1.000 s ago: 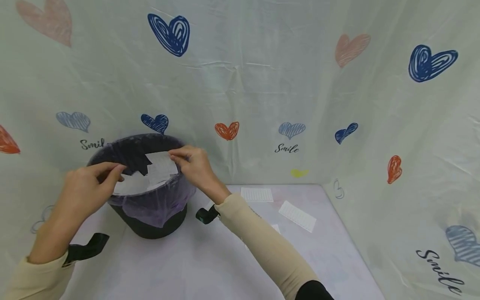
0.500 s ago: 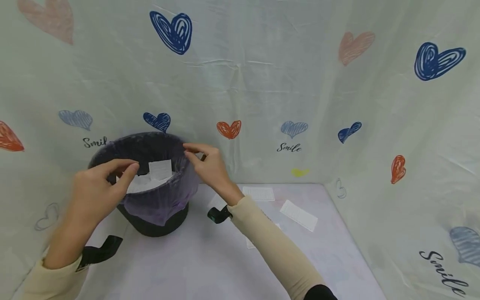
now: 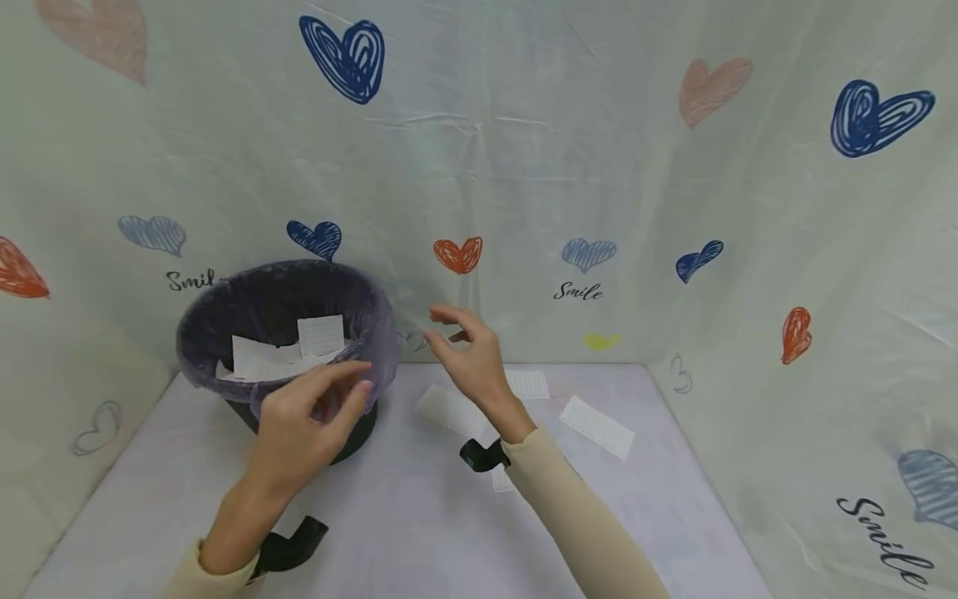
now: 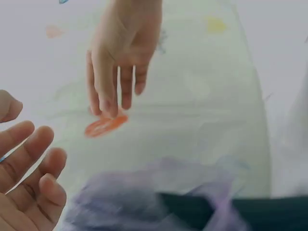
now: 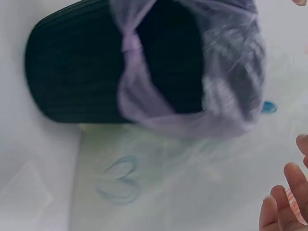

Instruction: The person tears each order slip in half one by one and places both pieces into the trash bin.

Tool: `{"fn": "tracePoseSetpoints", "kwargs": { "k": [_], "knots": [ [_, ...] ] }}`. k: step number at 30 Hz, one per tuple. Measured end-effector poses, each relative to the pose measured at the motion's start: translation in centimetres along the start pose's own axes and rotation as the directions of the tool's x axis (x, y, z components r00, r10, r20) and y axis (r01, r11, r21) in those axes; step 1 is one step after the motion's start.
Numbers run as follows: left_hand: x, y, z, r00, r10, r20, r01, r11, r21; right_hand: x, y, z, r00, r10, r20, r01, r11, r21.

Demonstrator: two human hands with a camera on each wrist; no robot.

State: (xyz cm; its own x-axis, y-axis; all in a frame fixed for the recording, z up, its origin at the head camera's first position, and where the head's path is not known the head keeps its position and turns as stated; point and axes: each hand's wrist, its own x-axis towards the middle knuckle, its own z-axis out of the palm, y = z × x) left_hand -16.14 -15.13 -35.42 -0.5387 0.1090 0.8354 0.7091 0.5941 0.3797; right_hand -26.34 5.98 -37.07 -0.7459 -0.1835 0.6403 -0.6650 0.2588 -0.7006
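Observation:
My left hand (image 3: 299, 433) hovers in front of a dark waste bin (image 3: 365, 431), its fingers loosely bent with nothing between them. The bin is lined with a translucent purple bag (image 3: 383, 337) folded over its rim. Inside lie several white paper pieces, among them a lined paper piece (image 3: 320, 336) leaning upright. To the right of the bin, my right hand (image 3: 473, 359) is in the air, thumb and fingers apart and holding nothing. Below it, a lined paper slip (image 3: 441, 408) lies on the table, partly covered by the right wrist. Both hands are apart from the bin in the head view.
More lined slips lie on the white table (image 3: 404, 532): a tilted slip (image 3: 596, 428) at the right, a back slip (image 3: 531, 384) near the wall, and a partly hidden slip (image 3: 502, 479) by the right sleeve. A heart-printed curtain (image 3: 524, 166) stands behind and at the sides.
Both hands have moved right, away from the bin's opening, the left one also coming nearer and lower. A dark piece seen over the bin's opening earlier is no longer visible.

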Motion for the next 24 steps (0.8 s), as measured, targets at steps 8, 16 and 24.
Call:
{"fn": "tracePoseSetpoints", "kwargs": {
  "k": [8,16,24],
  "knots": [
    [-3.0,0.4,4.0,0.983,-0.154,0.096,0.163,0.982,-0.098,-4.3,0.8,-2.4,0.988,0.156,-0.003,-0.156,0.986,-0.056],
    [-6.2,1.1,9.9,0.944,-0.267,0.195,0.296,0.945,-0.138,-10.5,8.0,-5.6,0.934,0.358,0.023,-0.348,0.92,-0.182],
    [-9.0,2.4,14.0,0.857,-0.36,0.369,0.417,0.905,-0.086,-15.0,10.4,-8.8,0.912,0.407,0.05,-0.37,0.87,-0.327]
  ]
}}
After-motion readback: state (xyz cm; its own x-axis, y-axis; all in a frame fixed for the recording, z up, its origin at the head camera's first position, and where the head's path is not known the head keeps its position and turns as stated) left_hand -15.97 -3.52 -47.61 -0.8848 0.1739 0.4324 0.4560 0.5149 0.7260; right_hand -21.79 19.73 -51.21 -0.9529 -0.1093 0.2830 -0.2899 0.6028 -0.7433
